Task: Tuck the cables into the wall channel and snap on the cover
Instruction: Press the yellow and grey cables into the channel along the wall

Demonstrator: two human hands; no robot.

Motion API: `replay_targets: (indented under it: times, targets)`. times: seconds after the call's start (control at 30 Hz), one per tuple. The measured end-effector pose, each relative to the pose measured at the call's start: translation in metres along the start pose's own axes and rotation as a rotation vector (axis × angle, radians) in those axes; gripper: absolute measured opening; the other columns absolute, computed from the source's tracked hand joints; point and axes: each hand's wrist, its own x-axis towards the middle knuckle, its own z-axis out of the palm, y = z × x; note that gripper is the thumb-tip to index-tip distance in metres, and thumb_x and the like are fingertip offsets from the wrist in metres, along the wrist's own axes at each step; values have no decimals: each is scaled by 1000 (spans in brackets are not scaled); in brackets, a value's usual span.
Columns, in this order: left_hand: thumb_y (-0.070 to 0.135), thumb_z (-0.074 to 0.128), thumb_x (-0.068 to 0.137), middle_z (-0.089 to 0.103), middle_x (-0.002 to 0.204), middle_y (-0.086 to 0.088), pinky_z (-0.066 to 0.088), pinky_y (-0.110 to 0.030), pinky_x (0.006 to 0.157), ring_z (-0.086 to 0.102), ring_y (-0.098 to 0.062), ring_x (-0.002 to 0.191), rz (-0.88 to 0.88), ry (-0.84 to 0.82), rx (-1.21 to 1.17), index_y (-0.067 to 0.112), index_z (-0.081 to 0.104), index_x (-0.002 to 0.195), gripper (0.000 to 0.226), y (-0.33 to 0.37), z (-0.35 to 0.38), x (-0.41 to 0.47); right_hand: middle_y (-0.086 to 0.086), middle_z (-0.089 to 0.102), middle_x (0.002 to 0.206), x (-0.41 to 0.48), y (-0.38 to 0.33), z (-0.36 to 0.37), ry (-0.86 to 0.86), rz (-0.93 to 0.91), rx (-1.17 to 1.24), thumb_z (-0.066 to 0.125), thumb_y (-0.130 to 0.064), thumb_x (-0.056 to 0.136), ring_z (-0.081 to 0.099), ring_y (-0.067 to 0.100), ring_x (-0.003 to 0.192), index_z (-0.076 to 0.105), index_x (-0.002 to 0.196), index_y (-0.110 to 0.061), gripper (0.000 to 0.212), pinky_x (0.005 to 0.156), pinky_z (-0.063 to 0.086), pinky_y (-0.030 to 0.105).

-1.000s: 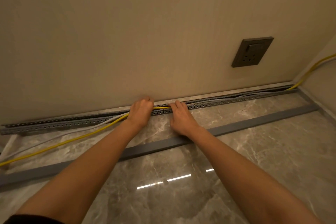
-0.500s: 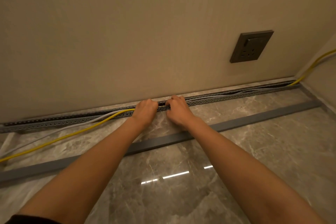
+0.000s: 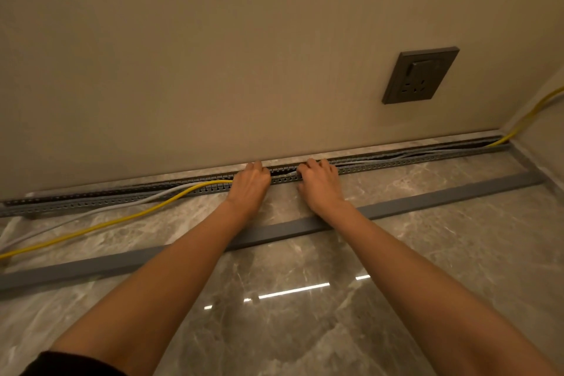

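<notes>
At the middle of the channel (image 3: 427, 159) the left hand (image 3: 250, 185) and right hand (image 3: 320, 185) bend their fingers into it, grip hidden; the light, springy yellow cable (image 3: 122, 218) loops out leftward, best pinched just beside the channel.

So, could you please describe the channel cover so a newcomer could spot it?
Look below the dark wall socket to the marble floor. The cover is the long grey strip lying there, under both forearms. Unlike the slotted channel at the wall, it is smooth.
</notes>
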Motion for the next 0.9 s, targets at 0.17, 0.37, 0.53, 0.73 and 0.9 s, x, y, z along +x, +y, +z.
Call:
replay_targets:
  times: [0.17, 0.37, 0.53, 0.73, 0.9]
  targets:
    - [-2, 40, 95, 53, 126, -20, 45, -39, 96, 49, -33, 120, 10, -40, 31, -2, 54, 120, 29, 5, -1, 7, 15, 59, 125, 11, -6, 1, 65, 47, 15, 38, -3, 95, 46, 34, 120, 62, 113, -3, 30, 103, 34, 41]
    - [0, 40, 95, 54, 126, -18, 44, -39, 96, 49, -32, 120, -9, -64, 8, -1, 55, 119, 28, 6, 0, 10, 17, 52, 131, 10, -8, 2, 58, 30, 10, 39, -1, 95, 42, 33, 125, 60, 115, 0, 29, 106, 33, 41]
    - [-3, 49, 90, 54, 117, -21, 48, -44, 83, 58, -38, 102, -19, 28, -137, -1, 57, 110, 21, -10, 4, 3, 17, 52, 131, 2, -8, 1, 36, 32, 29, 42, 3, 92, 44, 33, 125, 54, 122, 0, 32, 111, 29, 41]
    - [-12, 48, 85, 48, 122, -22, 47, -46, 78, 53, -40, 103, -78, 113, -149, -6, 51, 115, 30, -31, 2, -18, 19, 54, 126, -7, -27, 1, 110, -35, 53, 44, 5, 87, 47, 34, 122, 53, 121, 1, 36, 113, 25, 41]
    - [-12, 46, 86, 47, 125, -20, 47, -43, 86, 50, -37, 112, -199, 81, -70, -3, 48, 118, 33, -68, 5, -40, 20, 56, 125, -7, -65, 3, 98, -57, 115, 47, 2, 88, 48, 35, 120, 56, 120, 1, 33, 112, 27, 43]
